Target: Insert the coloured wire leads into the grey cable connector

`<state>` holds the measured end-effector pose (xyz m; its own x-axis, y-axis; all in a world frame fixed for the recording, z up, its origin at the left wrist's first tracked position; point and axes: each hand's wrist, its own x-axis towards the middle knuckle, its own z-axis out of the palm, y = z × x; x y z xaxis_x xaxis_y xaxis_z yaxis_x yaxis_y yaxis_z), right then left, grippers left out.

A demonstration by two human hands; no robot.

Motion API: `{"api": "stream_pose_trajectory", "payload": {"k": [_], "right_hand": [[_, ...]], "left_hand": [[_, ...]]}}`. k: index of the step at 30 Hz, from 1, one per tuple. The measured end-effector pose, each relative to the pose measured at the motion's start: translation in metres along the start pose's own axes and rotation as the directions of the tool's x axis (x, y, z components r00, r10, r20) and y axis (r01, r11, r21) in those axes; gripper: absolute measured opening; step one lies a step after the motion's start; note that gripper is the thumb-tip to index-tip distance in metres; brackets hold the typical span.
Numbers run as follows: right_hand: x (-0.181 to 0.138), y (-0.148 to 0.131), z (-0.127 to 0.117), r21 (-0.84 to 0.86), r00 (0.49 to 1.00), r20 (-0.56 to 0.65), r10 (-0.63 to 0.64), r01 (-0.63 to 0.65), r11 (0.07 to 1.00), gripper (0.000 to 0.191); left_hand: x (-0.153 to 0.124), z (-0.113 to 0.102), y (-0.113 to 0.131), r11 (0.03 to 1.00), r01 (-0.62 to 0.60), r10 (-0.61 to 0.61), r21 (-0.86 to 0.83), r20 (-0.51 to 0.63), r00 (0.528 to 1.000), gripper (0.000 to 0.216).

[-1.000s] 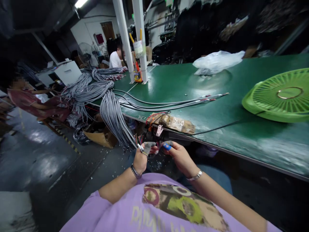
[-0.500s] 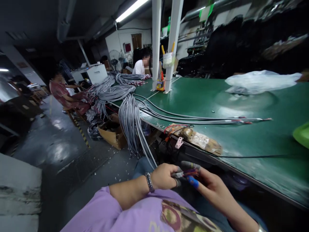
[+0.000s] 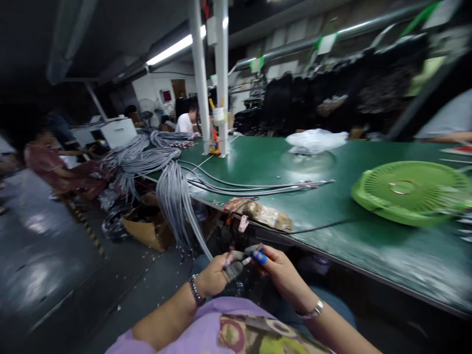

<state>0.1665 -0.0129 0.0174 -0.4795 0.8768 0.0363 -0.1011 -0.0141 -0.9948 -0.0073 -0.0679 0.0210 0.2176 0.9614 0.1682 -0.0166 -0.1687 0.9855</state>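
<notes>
Below the edge of the green table (image 3: pixel 342 241), my two hands meet over my lap. My left hand (image 3: pixel 214 275) is closed around the end of a grey cable (image 3: pixel 202 242) that runs up to the hanging cable bundle (image 3: pixel 173 196). My right hand (image 3: pixel 277 268), with blue and grey finger covers, pinches the thin coloured wires at that cable's tip. The fingertips of both hands touch. The wire ends are small and blurred.
Several long grey cables (image 3: pixel 250 186) lie across the table. A brown taped block (image 3: pixel 267 216) with red wires and a pink clip sits at the edge. A green fan grille (image 3: pixel 409 191) is at right, a plastic bag (image 3: pixel 315 140) behind. Two seated people work at left and far back.
The camera has swung right and lifted, so the green fan grille is back in view. My hands stay joined on the cable end, with the right fingers now pinching closer to the left.
</notes>
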Motion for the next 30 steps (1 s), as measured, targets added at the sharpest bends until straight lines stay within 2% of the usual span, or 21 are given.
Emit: {"api": "stream_pose_trajectory", "payload": {"k": [3,4,6,9,11,13,17,21,23,27,30], "right_hand": [[0.002,-0.001,-0.008,-0.023,0.994,-0.090,-0.067,0.065,0.998,0.027],[0.002,-0.001,-0.011,-0.050,0.990,-0.104,-0.093,0.088,0.995,0.026],[0.004,-0.001,-0.015,-0.112,0.985,-0.106,-0.137,0.126,0.986,0.025],[0.007,-0.004,-0.011,-0.151,0.993,-0.025,-0.119,0.114,0.982,0.023],[0.010,-0.008,-0.004,-0.110,0.998,0.035,-0.045,0.049,0.993,0.024],[0.014,-0.012,0.002,-0.047,0.999,0.030,0.014,-0.013,0.999,0.028],[0.020,-0.011,0.006,0.037,0.996,-0.057,0.073,-0.071,0.997,0.031],[0.021,-0.001,0.004,0.079,0.990,-0.076,0.120,-0.114,0.990,0.031],[0.022,-0.001,0.005,0.044,0.991,-0.077,0.109,-0.106,0.993,0.028],[0.028,-0.009,0.009,-0.170,0.999,-0.030,-0.018,0.013,0.985,0.021],[0.034,-0.010,0.010,-0.175,1.000,-0.011,-0.014,0.012,0.985,0.022]], "left_hand": [[-0.003,-0.011,0.002,0.977,-0.011,-0.044,-0.211,-0.254,0.966,0.031],[-0.003,-0.016,0.002,0.961,0.011,-0.096,-0.278,-0.295,0.951,0.031],[0.000,-0.024,0.001,0.958,0.045,-0.148,-0.282,-0.356,0.923,0.030],[0.009,-0.025,0.003,0.986,0.084,-0.126,-0.140,-0.326,0.937,0.031],[0.015,-0.017,0.005,0.998,0.053,-0.055,-0.013,-0.206,0.977,0.034],[0.020,-0.008,0.006,0.998,0.011,-0.007,0.056,-0.070,0.998,0.032],[0.023,0.002,-0.003,0.994,0.086,-0.080,0.065,-0.088,0.993,0.031],[0.021,0.002,-0.012,0.990,0.144,-0.142,0.007,-0.150,0.978,0.031],[0.021,0.002,-0.015,0.983,0.185,-0.181,0.011,-0.137,0.974,0.030],[0.023,0.004,-0.018,0.966,0.245,-0.239,0.085,-0.072,0.968,0.025],[0.025,0.004,-0.020,0.955,0.293,-0.289,0.039,-0.081,0.954,0.025]]}}
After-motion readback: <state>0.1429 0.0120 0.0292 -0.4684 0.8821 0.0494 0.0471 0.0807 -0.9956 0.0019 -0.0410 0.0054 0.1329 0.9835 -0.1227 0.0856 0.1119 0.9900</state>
